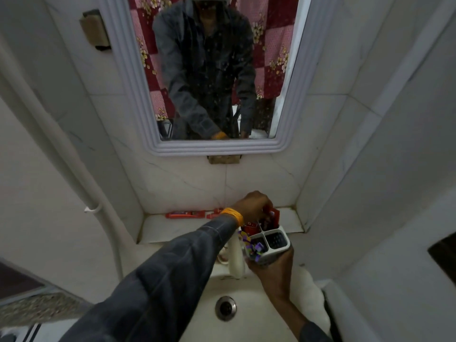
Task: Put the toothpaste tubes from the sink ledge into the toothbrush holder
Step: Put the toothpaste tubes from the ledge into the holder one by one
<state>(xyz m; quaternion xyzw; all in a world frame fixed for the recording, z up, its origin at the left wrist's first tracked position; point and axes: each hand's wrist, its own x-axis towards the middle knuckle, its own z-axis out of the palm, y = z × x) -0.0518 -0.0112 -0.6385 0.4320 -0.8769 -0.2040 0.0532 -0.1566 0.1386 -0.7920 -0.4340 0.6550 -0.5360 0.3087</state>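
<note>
My right hand (272, 264) grips a white toothbrush holder (277, 245) with several compartments, held above the basin. My left hand (253, 206) reaches over the holder's far compartments and is closed on a red toothpaste tube (274, 215) that stands in the back compartment. Purple and red items fill the near-left and far-left compartments; the near-right one looks dark and empty. Two red toothpaste tubes (184, 214) lie end to end on the marble sink ledge (172, 230) against the wall, the right one (215, 213) partly hidden by my left wrist.
A white basin (249, 287) with a metal drain (225, 307) lies below, a white tap (234, 257) at its back. A framed mirror (212, 77) hangs above the ledge. Tiled walls close in on both sides, and a white pipe (81, 181) runs down the left.
</note>
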